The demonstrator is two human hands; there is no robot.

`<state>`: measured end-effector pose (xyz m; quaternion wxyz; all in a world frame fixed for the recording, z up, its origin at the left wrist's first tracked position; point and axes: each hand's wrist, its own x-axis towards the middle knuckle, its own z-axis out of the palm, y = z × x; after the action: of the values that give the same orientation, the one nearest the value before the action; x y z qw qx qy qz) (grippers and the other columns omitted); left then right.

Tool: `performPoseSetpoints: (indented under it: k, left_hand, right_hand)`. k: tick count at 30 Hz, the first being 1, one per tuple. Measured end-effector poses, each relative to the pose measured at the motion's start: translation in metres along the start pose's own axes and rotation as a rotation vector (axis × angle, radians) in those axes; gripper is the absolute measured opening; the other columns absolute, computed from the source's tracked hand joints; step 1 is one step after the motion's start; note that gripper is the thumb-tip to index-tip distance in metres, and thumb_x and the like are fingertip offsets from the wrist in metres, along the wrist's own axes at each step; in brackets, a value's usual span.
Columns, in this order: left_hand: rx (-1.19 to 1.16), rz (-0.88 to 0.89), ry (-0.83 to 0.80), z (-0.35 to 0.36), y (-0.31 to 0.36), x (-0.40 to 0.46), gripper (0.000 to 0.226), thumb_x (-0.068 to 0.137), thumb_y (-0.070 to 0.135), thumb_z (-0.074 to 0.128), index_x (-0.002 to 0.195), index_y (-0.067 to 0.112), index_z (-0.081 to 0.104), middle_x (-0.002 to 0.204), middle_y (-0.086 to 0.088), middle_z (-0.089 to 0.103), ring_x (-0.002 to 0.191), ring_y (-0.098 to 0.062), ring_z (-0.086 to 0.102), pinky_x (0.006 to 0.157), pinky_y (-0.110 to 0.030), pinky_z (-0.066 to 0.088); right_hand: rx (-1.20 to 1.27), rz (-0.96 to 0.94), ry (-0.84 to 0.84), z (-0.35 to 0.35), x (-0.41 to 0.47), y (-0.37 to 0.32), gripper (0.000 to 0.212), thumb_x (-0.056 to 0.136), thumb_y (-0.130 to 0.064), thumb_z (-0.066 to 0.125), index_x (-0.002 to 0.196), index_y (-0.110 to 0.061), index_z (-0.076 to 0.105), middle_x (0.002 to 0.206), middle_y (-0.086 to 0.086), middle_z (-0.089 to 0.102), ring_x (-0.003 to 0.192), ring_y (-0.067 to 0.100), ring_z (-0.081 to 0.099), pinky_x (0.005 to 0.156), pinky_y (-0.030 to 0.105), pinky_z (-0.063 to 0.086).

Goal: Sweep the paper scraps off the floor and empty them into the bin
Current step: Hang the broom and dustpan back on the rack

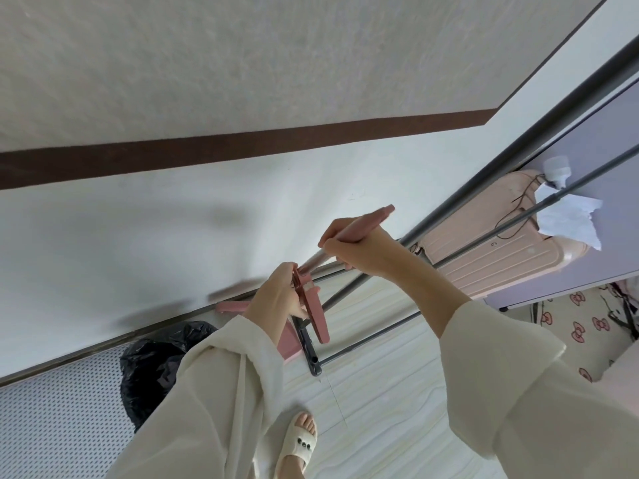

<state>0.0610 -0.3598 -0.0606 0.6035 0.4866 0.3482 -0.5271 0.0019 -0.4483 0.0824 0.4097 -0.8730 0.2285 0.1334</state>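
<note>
Nearest, wide cream sleeves frame the view. The black-lined bin [152, 361] sits low left by the wall. The left hand [276, 299] grips the pink dustpan handle [313, 312]; the right hand [352, 242] clasps the broom handle [359, 224], slanting up-right. No scraps show; open floor lies right of the bin.

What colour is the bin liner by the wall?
Black, glossy and crumpled: the bin liner, clearest at lower left of the head view.

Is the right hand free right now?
No, the right hand grips the pink broom handle, while the left hand holds the pink dustpan handle.
</note>
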Motion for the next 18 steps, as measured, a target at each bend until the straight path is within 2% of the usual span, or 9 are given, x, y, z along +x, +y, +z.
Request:
performPoseSetpoints:
  k: [2,3,5,7,9,11,12,15,18]
  left_hand:
    - [0.0,0.003,-0.042,-0.006,0.008,0.005,0.043,0.087,0.049,0.045,0.088,0.006,0.053,0.101,-0.013,0.063,0.098,-0.031,0.06,0.103,-0.056,0.029]
    - [-0.01,0.018,-0.061,-0.009,0.013,0.007,0.05,0.086,0.054,0.043,0.088,0.005,0.052,0.107,-0.014,0.061,0.104,-0.031,0.058,0.105,-0.055,0.029]
    - [-0.011,0.061,-0.106,-0.018,0.02,0.011,0.054,0.088,0.057,0.039,0.083,0.004,0.05,0.109,-0.014,0.056,0.108,-0.03,0.053,0.106,-0.052,0.03]
    - [0.06,0.107,-0.118,-0.026,0.026,0.01,0.049,0.093,0.052,0.035,0.081,0.007,0.049,0.098,-0.01,0.053,0.104,-0.028,0.049,0.108,-0.049,0.029]
    - [0.141,0.157,-0.105,-0.036,0.031,0.008,0.04,0.096,0.045,0.036,0.097,0.008,0.051,0.097,-0.006,0.052,0.106,-0.026,0.049,0.106,-0.049,0.029]
    - [0.222,0.219,-0.059,-0.05,0.033,0.004,0.042,0.097,0.04,0.04,0.126,0.01,0.045,0.115,-0.006,0.051,0.117,-0.026,0.047,0.098,-0.044,0.033]
    - [0.243,0.245,-0.036,-0.057,0.034,0.003,0.045,0.098,0.039,0.041,0.133,0.011,0.041,0.126,-0.006,0.048,0.122,-0.026,0.045,0.093,-0.041,0.034]
    - [0.287,0.28,0.008,-0.076,0.032,-0.002,0.044,0.098,0.034,0.042,0.134,0.011,0.042,0.135,-0.006,0.048,0.115,-0.024,0.049,0.094,-0.04,0.035]
    - [0.308,0.293,0.021,-0.089,0.026,-0.008,0.04,0.098,0.029,0.042,0.132,0.009,0.044,0.131,-0.008,0.052,0.113,-0.024,0.052,0.1,-0.041,0.036]
  right_hand:
    - [-0.009,-0.005,0.019,0.005,0.01,-0.008,0.03,0.084,-0.015,0.051,0.099,0.009,0.059,0.048,-0.018,0.059,0.066,0.016,0.049,0.058,0.029,0.042]
    - [-0.017,-0.006,0.038,0.007,0.016,-0.011,0.029,0.085,-0.016,0.051,0.098,0.009,0.06,0.048,-0.017,0.059,0.065,0.016,0.051,0.058,0.026,0.042]
    - [-0.021,-0.013,0.063,0.014,0.029,-0.02,0.029,0.085,-0.02,0.053,0.092,0.006,0.064,0.062,-0.004,0.066,0.062,0.014,0.053,0.059,0.025,0.044]
    - [-0.015,-0.018,0.099,0.019,0.044,-0.025,0.03,0.086,-0.024,0.054,0.089,0.004,0.064,0.077,0.014,0.066,0.057,0.012,0.055,0.061,0.023,0.047]
    - [-0.009,-0.001,0.109,0.019,0.062,-0.031,0.026,0.087,-0.024,0.054,0.09,-0.001,0.065,0.073,0.009,0.061,0.057,0.011,0.056,0.061,0.021,0.049]
    - [0.018,0.04,0.08,0.018,0.077,-0.033,0.017,0.087,-0.022,0.056,0.083,-0.007,0.062,0.069,0.002,0.057,0.06,0.012,0.056,0.064,0.024,0.052]
    - [0.048,0.07,0.067,0.017,0.083,-0.032,0.014,0.087,-0.02,0.057,0.079,-0.009,0.059,0.067,0.002,0.055,0.06,0.013,0.055,0.065,0.025,0.053]
    - [0.12,0.142,0.025,0.011,0.089,-0.03,0.009,0.086,-0.015,0.057,0.082,-0.008,0.055,0.069,0.004,0.051,0.064,0.016,0.051,0.067,0.025,0.051]
    - [0.08,0.152,-0.064,0.014,0.082,-0.034,0.015,0.088,-0.021,0.057,0.098,-0.01,0.057,0.09,0.004,0.057,0.08,0.016,0.055,0.073,0.025,0.052]
